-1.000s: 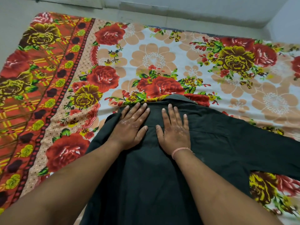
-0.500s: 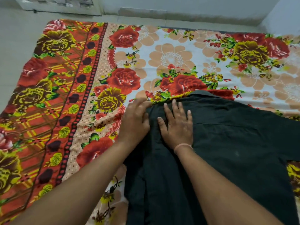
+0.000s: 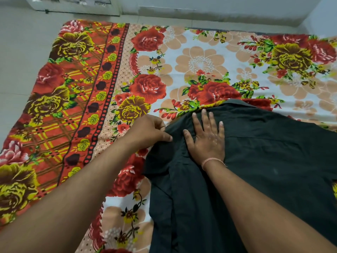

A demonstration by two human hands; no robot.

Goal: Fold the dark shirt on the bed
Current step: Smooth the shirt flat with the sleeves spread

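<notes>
Dark shirt (image 3: pixel 255 170) lies spread on a bed, under and between a person's two bare hands. The right hand (image 3: pixel 207 138) rests flat on the cloth, palm down, fingers spread and straight, holding nothing; it presses the fabric just below the collar. A thin pinkish thread (image 3: pixel 212 160) circles that wrist. The left hand (image 3: pixel 148 131) sits just beside it, at the shirt's left edge, fingers curled inward with the thumb against them, pinching a fold of the dark fabric. Below the left hand, that side of the shirt is bunched and doubled over in a narrow strip running toward the person. To the right of the right hand the shirt spreads wide and fairly smooth. Beneath everything is a floral bedsheet (image 3: pixel 200 64), with red roses and peach flowers beyond the fingertips and an orange checked border well to the left of the left hand. A pale floor (image 3: pixel 20 57) shows further left.
</notes>
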